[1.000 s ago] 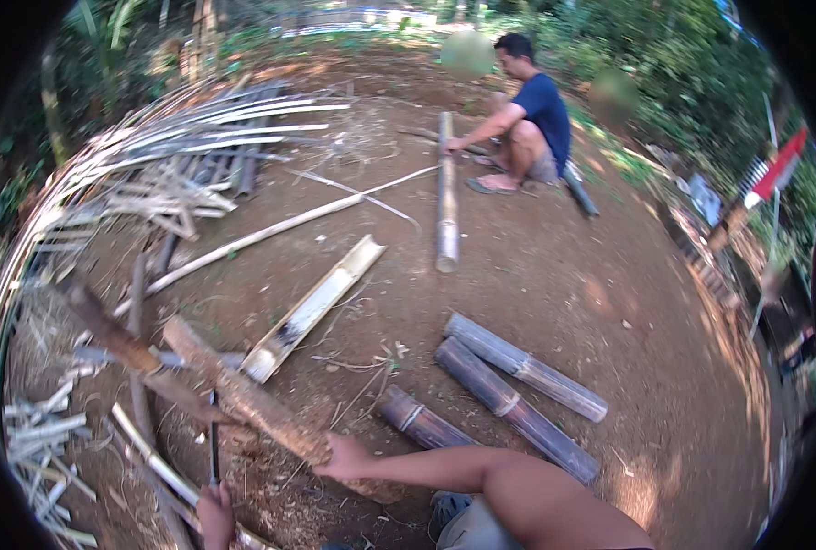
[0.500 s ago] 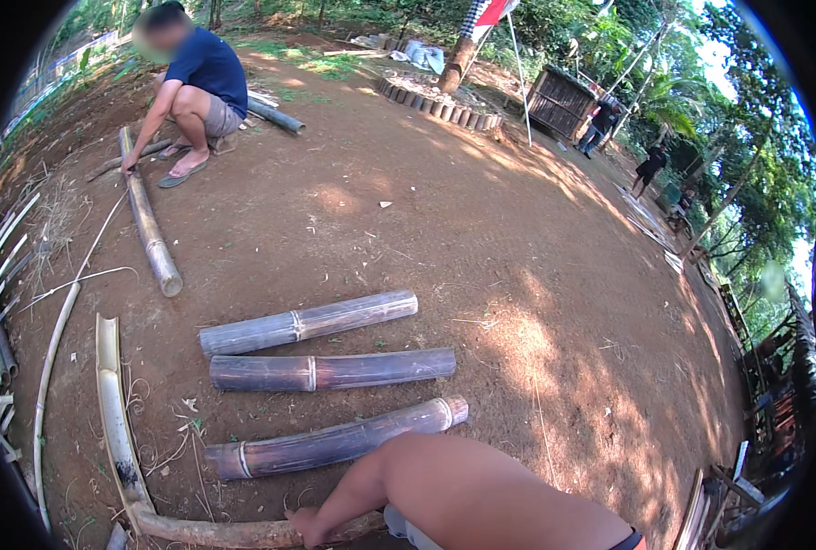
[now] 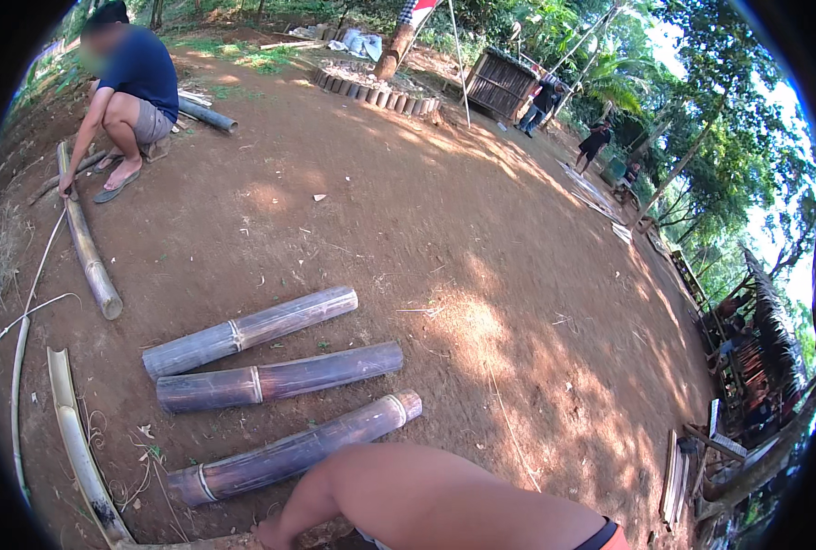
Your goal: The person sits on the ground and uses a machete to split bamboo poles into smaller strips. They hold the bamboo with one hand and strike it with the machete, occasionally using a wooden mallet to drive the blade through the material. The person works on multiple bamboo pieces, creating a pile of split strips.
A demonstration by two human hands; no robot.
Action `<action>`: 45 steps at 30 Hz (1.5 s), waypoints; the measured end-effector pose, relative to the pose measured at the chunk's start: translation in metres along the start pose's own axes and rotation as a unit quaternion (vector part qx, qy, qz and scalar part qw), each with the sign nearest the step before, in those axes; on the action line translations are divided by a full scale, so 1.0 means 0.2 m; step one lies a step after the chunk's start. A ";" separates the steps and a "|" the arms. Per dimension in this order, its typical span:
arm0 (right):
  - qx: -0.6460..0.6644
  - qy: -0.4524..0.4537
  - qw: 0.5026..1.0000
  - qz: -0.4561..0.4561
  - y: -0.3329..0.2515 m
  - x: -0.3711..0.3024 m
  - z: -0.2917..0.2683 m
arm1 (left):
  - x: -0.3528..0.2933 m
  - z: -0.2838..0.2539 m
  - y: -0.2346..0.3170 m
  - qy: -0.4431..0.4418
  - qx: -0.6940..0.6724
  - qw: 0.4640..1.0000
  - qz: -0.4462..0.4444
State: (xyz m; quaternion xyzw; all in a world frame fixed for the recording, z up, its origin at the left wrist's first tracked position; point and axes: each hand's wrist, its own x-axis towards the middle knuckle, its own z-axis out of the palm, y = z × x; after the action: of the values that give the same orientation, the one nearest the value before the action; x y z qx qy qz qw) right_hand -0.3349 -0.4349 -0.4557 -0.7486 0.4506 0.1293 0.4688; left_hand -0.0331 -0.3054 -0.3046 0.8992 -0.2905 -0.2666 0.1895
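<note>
My right arm comes in from the lower edge, bent at the elbow, with an orange, dark-edged sleeve at its top. My right hand [image 3: 272,533] is closed over a pale, light-brown length of bamboo [image 3: 208,544] lying low along the bottom edge, and the picture cuts off part of both. My left hand is out of view. Just beyond my right arm lies a dark bamboo section [image 3: 298,451]. Two more lie further off, a middle bamboo section [image 3: 330,368] and a far bamboo section [image 3: 279,324]. A split bamboo half [image 3: 80,449] lies hollow side up on the left.
At the far left a squatting person [image 3: 142,78] holds a long bamboo pole [image 3: 87,243]. A thin pale strip [image 3: 20,394] runs along the left. Brown earth [image 3: 518,302] stretches right, toward stacked planks [image 3: 672,481] and a woven hut [image 3: 498,84]. Other people stand further back.
My view has turned right and tilted, so the scene sits further left and the bottom bamboo is cropped more. My right hand stays on the pale bamboo.
</note>
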 end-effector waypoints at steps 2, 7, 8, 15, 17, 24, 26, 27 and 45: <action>-0.016 0.000 1.000 -0.009 0.01 -0.02 0.00 | 0.00 0.02 0.01 -0.001 0.002 1.000 0.001; -0.077 0.019 0.996 -0.044 0.04 -0.10 0.00 | -0.01 0.05 -0.02 0.001 0.001 1.000 0.000; -0.090 0.023 0.994 -0.056 0.03 -0.10 0.00 | -0.01 0.05 -0.04 0.005 0.000 1.000 -0.003; -0.084 -0.043 0.990 -0.109 -0.14 0.07 -0.19 | -0.21 -0.08 -0.51 0.072 -0.031 0.995 -0.068; 0.010 -0.040 0.989 -0.141 -0.20 0.12 -0.24 | -0.34 -0.16 -0.70 0.108 -0.032 0.989 -0.101; -0.047 -0.015 0.988 -0.144 -0.39 0.17 -0.03 | -0.63 -0.32 -0.73 0.218 0.028 0.957 -0.189; -0.055 -0.006 0.989 -0.138 -0.39 0.13 -0.06 | -0.66 -0.32 -0.65 0.207 0.018 0.958 -0.195; -0.054 -0.001 0.991 -0.125 -0.37 0.12 -0.06 | -0.66 -0.32 -0.62 0.204 0.012 0.959 -0.196; 0.086 0.306 0.787 -0.529 -1.34 -0.26 -0.79 | -0.56 -0.39 -0.40 0.142 0.118 0.980 -0.081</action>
State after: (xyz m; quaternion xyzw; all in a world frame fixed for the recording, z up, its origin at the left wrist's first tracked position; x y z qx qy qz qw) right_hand -0.1876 -0.4947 -0.1841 -0.8268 0.1131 -0.4139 0.3637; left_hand -0.0297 -0.1601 -0.2411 0.9644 -0.2162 -0.1151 0.0995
